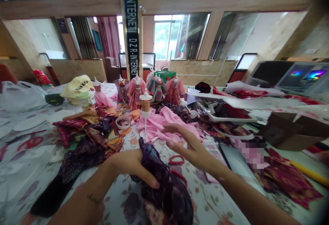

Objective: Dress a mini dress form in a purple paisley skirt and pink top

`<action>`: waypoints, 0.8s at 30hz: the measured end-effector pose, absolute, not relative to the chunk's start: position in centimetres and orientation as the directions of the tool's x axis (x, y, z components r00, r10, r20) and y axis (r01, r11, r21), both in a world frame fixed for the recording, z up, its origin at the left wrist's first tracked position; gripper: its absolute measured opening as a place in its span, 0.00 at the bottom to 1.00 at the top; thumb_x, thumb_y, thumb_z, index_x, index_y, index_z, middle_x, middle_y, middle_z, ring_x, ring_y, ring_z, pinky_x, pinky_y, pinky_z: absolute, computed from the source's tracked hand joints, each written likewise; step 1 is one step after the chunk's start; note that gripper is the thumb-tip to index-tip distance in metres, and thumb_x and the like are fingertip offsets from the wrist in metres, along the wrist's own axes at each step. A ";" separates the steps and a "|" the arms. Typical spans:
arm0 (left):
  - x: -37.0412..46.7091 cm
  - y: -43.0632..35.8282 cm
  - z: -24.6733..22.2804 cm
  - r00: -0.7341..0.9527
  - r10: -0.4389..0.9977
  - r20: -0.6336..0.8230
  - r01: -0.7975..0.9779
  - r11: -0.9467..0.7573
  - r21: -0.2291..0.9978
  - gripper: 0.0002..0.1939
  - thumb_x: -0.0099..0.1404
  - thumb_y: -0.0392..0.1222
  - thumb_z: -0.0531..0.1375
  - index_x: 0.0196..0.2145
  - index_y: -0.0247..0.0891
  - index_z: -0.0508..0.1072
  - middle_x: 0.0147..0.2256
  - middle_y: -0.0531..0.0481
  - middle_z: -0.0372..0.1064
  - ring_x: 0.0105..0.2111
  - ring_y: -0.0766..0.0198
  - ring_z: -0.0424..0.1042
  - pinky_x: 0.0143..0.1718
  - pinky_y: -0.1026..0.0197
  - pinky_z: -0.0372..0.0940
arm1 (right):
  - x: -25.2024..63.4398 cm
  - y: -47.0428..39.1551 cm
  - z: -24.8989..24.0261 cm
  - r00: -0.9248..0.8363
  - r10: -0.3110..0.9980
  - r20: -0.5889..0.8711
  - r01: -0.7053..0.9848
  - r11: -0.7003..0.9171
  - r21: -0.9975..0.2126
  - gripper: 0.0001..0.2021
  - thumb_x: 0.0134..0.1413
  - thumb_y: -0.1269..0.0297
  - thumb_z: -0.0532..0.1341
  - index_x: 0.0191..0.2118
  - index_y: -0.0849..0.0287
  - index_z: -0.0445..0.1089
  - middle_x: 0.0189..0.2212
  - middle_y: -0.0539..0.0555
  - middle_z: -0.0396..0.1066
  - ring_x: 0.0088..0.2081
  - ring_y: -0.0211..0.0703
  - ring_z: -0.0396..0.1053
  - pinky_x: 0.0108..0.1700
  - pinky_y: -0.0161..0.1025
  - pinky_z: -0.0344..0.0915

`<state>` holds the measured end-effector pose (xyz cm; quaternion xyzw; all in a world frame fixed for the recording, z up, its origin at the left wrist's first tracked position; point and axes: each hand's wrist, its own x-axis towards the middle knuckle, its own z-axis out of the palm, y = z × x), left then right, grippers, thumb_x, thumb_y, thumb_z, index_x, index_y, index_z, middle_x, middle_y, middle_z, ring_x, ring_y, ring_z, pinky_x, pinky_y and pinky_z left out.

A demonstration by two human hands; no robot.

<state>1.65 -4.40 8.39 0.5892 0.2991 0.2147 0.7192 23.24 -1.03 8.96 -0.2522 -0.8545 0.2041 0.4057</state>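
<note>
My left hand [135, 165] is closed on a bunched dark purple patterned fabric [164, 180], its thumb pressed over the folds. The lower end of the cloth spreads on the flowered tablecloth. My right hand [187, 144] hovers with fingers stretched out and apart, holding nothing, near a heap of pink fabric [172, 120]. Beside the dark cloth lie the red handles of scissors [177, 160]; their blades are not visible. Just beyond my hands stands a small white doll-sized mannequin [145, 103] with a gold patterned band around its torso.
Several little mannequins in robes [137, 89] stand at the back. To the left are piled brocade scraps [89, 125], a tape roll [123, 123] and a plastic bag [22, 96]. An open cardboard box [290, 130] and maroon cloth [290, 178] are on the right.
</note>
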 end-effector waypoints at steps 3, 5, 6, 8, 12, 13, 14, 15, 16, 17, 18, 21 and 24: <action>2.6 -3.1 11.2 0.767 0.602 -0.221 0.140 0.179 0.974 0.16 0.40 0.34 0.71 0.31 0.40 0.79 0.28 0.50 0.76 0.33 0.53 0.74 0.42 0.52 0.68 | 22.3 0.9 10.6 -0.759 0.560 0.332 0.087 0.592 -0.802 0.19 0.61 0.54 0.52 0.53 0.57 0.60 0.43 0.56 0.70 0.43 0.40 0.69 0.40 0.37 0.67; 3.0 -2.1 12.1 0.776 0.581 -0.247 0.194 0.152 0.969 0.12 0.42 0.34 0.70 0.28 0.39 0.79 0.29 0.49 0.76 0.31 0.54 0.74 0.39 0.54 0.69 | 21.9 1.6 10.9 -0.789 0.546 0.280 0.050 0.511 -0.858 0.22 0.57 0.47 0.53 0.49 0.59 0.63 0.37 0.53 0.69 0.38 0.38 0.68 0.35 0.34 0.65; 3.2 -1.6 12.3 0.787 0.560 -0.257 0.219 0.136 0.966 0.10 0.44 0.34 0.69 0.28 0.39 0.79 0.30 0.48 0.76 0.32 0.55 0.74 0.39 0.56 0.69 | 21.8 1.8 11.0 -0.792 0.548 0.268 0.043 0.487 -0.872 0.23 0.54 0.45 0.55 0.46 0.60 0.64 0.34 0.52 0.68 0.35 0.37 0.66 0.32 0.33 0.64; 3.2 -0.6 12.6 0.809 0.522 -0.269 0.244 0.119 0.963 0.08 0.47 0.33 0.67 0.29 0.39 0.79 0.32 0.49 0.76 0.33 0.57 0.74 0.41 0.58 0.68 | 21.8 2.1 11.3 -0.802 0.545 0.244 0.055 0.474 -0.879 0.23 0.48 0.44 0.60 0.39 0.61 0.66 0.30 0.48 0.64 0.31 0.36 0.63 0.30 0.31 0.61; 2.5 1.4 13.4 0.853 0.409 -0.323 0.307 0.108 0.946 0.11 0.48 0.36 0.68 0.32 0.38 0.78 0.31 0.52 0.76 0.31 0.62 0.73 0.40 0.60 0.68 | 21.9 2.9 12.6 -0.835 0.500 0.230 0.070 0.511 -0.857 0.15 0.42 0.56 0.68 0.26 0.63 0.67 0.28 0.47 0.62 0.32 0.35 0.61 0.35 0.32 0.60; 2.0 1.9 13.5 0.858 0.382 -0.344 0.334 0.094 0.938 0.12 0.48 0.38 0.68 0.33 0.37 0.77 0.31 0.53 0.75 0.30 0.63 0.73 0.38 0.61 0.69 | 21.8 3.1 12.9 -0.848 0.485 0.215 0.046 0.471 -0.881 0.13 0.43 0.58 0.67 0.25 0.63 0.67 0.27 0.48 0.63 0.32 0.35 0.62 0.36 0.32 0.60; 1.4 2.3 13.6 0.859 0.363 -0.362 0.357 0.082 0.930 0.13 0.48 0.39 0.68 0.34 0.36 0.77 0.31 0.53 0.75 0.29 0.63 0.72 0.36 0.63 0.69 | 21.9 3.3 13.1 -0.855 0.481 0.193 0.021 0.403 -0.915 0.12 0.44 0.60 0.67 0.25 0.63 0.68 0.27 0.48 0.64 0.31 0.34 0.62 0.35 0.32 0.61; 0.7 2.7 13.5 0.858 0.356 -0.369 0.366 0.079 0.927 0.15 0.47 0.40 0.69 0.35 0.36 0.77 0.31 0.53 0.75 0.29 0.64 0.72 0.35 0.63 0.69 | 21.9 3.5 13.3 -0.855 0.492 0.165 0.000 0.318 -0.948 0.11 0.44 0.61 0.66 0.26 0.64 0.69 0.26 0.48 0.64 0.29 0.33 0.62 0.33 0.31 0.61; -0.2 2.9 13.2 0.859 0.361 -0.363 0.355 0.089 0.930 0.18 0.45 0.41 0.70 0.36 0.35 0.76 0.32 0.52 0.76 0.29 0.63 0.72 0.35 0.63 0.69 | 22.0 3.7 13.4 -0.846 0.516 0.134 -0.016 0.227 -0.974 0.10 0.45 0.61 0.66 0.27 0.64 0.69 0.25 0.48 0.65 0.27 0.32 0.62 0.30 0.30 0.60; -1.1 3.1 12.7 0.864 0.368 -0.343 0.326 0.110 0.939 0.22 0.42 0.41 0.71 0.38 0.35 0.76 0.34 0.50 0.76 0.31 0.61 0.73 0.36 0.62 0.69 | 22.1 3.8 13.5 -0.833 0.542 0.110 -0.038 0.143 -0.989 0.10 0.44 0.62 0.66 0.27 0.64 0.70 0.24 0.47 0.66 0.25 0.32 0.62 0.28 0.29 0.60; -2.1 3.1 12.0 0.869 0.388 -0.305 0.270 0.145 0.952 0.26 0.38 0.40 0.72 0.38 0.34 0.76 0.35 0.49 0.76 0.33 0.58 0.73 0.36 0.61 0.69 | 22.2 4.0 13.5 -0.818 0.567 0.098 -0.067 0.076 -0.995 0.09 0.43 0.62 0.67 0.28 0.64 0.71 0.23 0.47 0.67 0.24 0.31 0.63 0.27 0.29 0.60; -4.4 2.5 9.2 0.853 0.477 -0.212 0.113 0.227 0.967 0.36 0.31 0.37 0.74 0.42 0.32 0.74 0.37 0.44 0.76 0.36 0.51 0.74 0.37 0.56 0.69 | 22.1 4.3 13.5 -0.764 0.634 0.121 -0.178 -0.026 -0.984 0.08 0.41 0.65 0.68 0.28 0.62 0.71 0.23 0.47 0.69 0.24 0.31 0.65 0.28 0.28 0.61; -5.4 1.5 7.2 0.755 0.645 -0.117 -0.109 0.299 0.948 0.36 0.32 0.35 0.73 0.44 0.33 0.74 0.34 0.45 0.76 0.33 0.53 0.75 0.34 0.59 0.70 | 21.5 4.9 13.4 -0.654 0.739 0.163 -0.291 -0.047 -0.955 0.10 0.40 0.68 0.68 0.33 0.59 0.72 0.26 0.47 0.71 0.27 0.32 0.68 0.31 0.28 0.63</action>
